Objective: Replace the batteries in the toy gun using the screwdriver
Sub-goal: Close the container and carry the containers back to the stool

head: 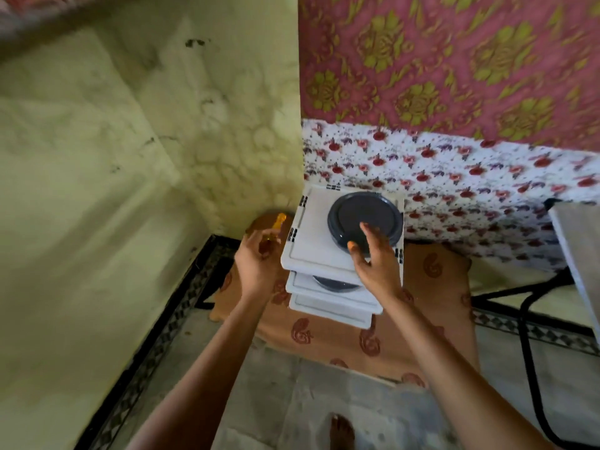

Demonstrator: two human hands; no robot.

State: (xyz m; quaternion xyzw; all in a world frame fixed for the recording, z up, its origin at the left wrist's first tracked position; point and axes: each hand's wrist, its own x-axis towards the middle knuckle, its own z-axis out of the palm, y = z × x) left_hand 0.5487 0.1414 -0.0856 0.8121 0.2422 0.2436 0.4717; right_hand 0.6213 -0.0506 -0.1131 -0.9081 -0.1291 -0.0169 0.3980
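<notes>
Left grip (256, 259): clenched round the screwdriver (278, 221); just left of the trays (310, 245)
Screwdriver: blurred; orange handle sticks up out of the fist, near the top tray's left edge
Right grip (373, 259): released; fingers spread over the plate (360, 212); contact cannot be told
Plate: dark, round; lies on the top tray
Trays: white, stacked; stand on an orange cloth (341, 339) on the floor (292, 401)

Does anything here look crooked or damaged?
Yes: the stacked white trays under the dark plate sit staggered, not squared up, and the yellow wall beside them carries blotchy stains and dark marks.
</notes>
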